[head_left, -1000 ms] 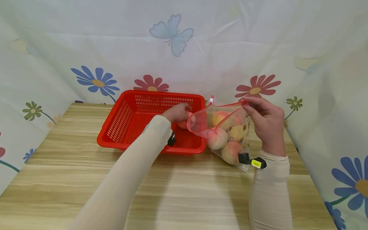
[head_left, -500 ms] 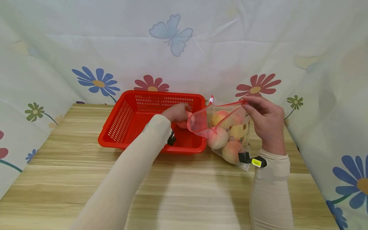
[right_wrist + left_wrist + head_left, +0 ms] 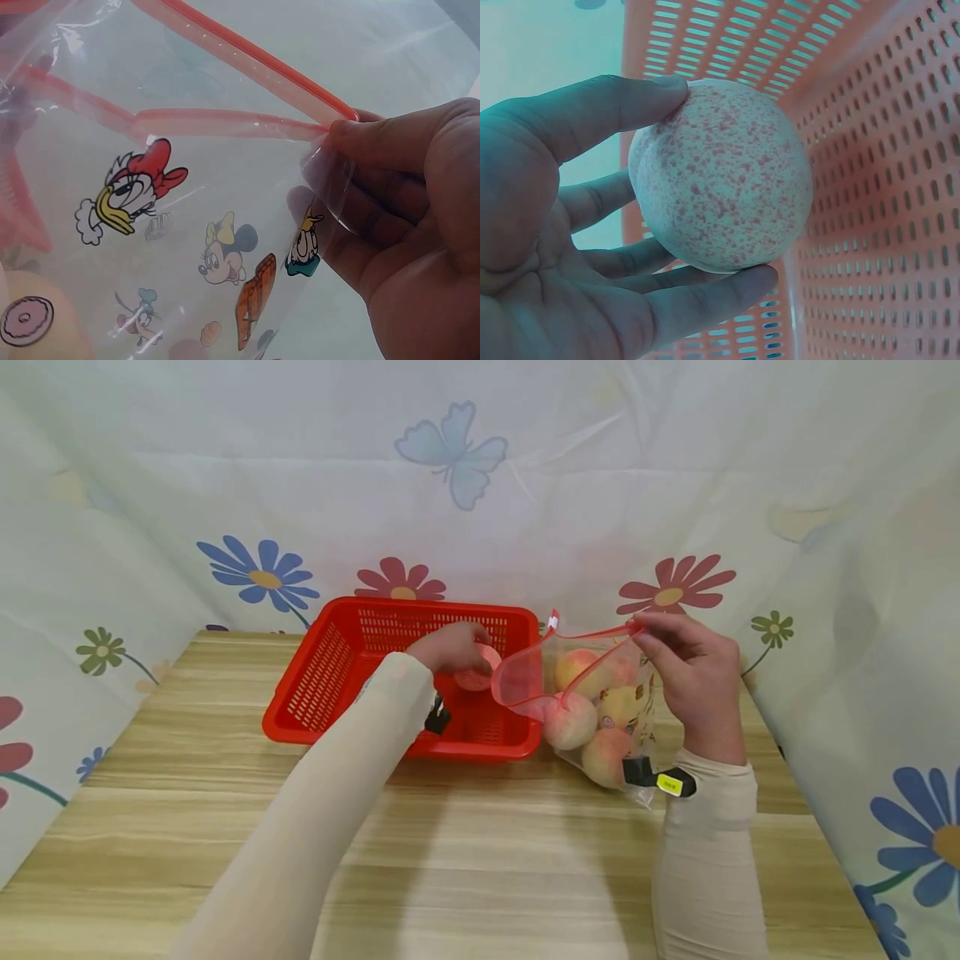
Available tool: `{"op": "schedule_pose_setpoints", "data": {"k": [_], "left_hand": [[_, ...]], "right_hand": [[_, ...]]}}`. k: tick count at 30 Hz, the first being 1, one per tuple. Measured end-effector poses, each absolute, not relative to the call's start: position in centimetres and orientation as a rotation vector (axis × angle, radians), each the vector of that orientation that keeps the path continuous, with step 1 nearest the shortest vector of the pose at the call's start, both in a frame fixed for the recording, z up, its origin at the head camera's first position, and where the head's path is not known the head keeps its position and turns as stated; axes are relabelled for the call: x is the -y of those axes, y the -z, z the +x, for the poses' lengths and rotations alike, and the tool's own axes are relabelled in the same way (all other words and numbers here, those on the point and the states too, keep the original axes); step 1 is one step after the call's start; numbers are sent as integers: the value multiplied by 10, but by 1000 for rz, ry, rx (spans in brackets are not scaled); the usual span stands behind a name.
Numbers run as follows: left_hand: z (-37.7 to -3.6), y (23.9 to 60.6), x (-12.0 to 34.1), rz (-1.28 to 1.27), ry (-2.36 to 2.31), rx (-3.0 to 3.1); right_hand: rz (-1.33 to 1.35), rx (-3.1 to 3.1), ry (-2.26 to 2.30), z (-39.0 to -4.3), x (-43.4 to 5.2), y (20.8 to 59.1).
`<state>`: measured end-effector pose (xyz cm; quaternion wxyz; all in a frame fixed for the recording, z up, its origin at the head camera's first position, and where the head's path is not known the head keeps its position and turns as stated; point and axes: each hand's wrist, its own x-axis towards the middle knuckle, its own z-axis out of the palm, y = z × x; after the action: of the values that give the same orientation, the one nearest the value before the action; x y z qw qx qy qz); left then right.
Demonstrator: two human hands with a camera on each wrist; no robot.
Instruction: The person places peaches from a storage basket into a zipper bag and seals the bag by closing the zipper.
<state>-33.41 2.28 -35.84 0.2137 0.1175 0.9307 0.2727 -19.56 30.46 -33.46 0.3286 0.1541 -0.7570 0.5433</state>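
Observation:
In the head view my left hand (image 3: 452, 647) reaches over the red basket and grips a peach (image 3: 474, 678) between thumb and fingers. The left wrist view shows the peach (image 3: 724, 176) whole, pale with pink speckles, and the thumb on its upper side. My right hand (image 3: 693, 672) pinches one corner of the red zip edge of a clear plastic bag (image 3: 517, 681). The bag's mouth gapes toward the left hand, close to the held peach. Several peaches (image 3: 570, 721) lie inside the bag. Cartoon prints cover its side in the right wrist view.
The red slotted basket (image 3: 300, 693) stands at the back of the wood-grain table (image 3: 480, 852), its right rim against the bag. A flowered white curtain (image 3: 600, 527) hangs behind and along both sides. Black wrist cameras sit on both sleeves.
My left hand has drawn slightly left with the peach, a little away from the bag's mouth. The right hand and the bag have stayed in place.

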Motion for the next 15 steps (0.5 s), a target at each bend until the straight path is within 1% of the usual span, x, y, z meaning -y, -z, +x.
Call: {"op": "schedule_pose_setpoints", "data": {"k": [15], "left_hand": [[-321, 343, -11, 346, -820, -2591]], "right_hand": [[428, 1969, -1407, -196, -305, 337]]}}
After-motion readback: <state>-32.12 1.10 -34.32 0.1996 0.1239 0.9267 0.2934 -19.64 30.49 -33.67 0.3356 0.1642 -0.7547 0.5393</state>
